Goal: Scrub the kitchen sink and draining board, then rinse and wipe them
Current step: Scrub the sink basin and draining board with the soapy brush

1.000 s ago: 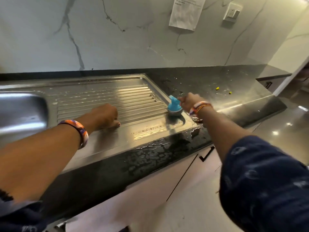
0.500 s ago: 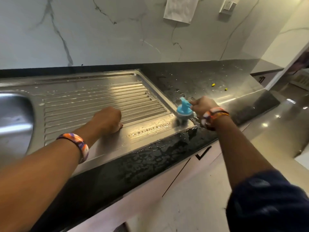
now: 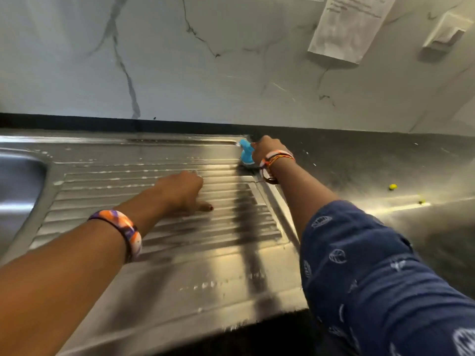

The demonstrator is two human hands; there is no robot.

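Right hand (image 3: 266, 150) grips the blue scrubber (image 3: 246, 154) at the draining board's (image 3: 180, 265) far corner; left hand (image 3: 182, 192), fingers loosely curled, rests mid-board.

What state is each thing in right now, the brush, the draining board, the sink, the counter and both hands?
blue scrub brush: gripped, pressed at the board's far right corner
right hand: grips the brush
left hand: rests on the ribs, holds nothing
draining board: wet, soapy streaks
sink: only its edge shows
black counter: wet, yellow bits on it

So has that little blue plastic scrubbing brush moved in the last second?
Yes. The blue scrubbing brush went from the steel draining board's front right corner to its back right corner.
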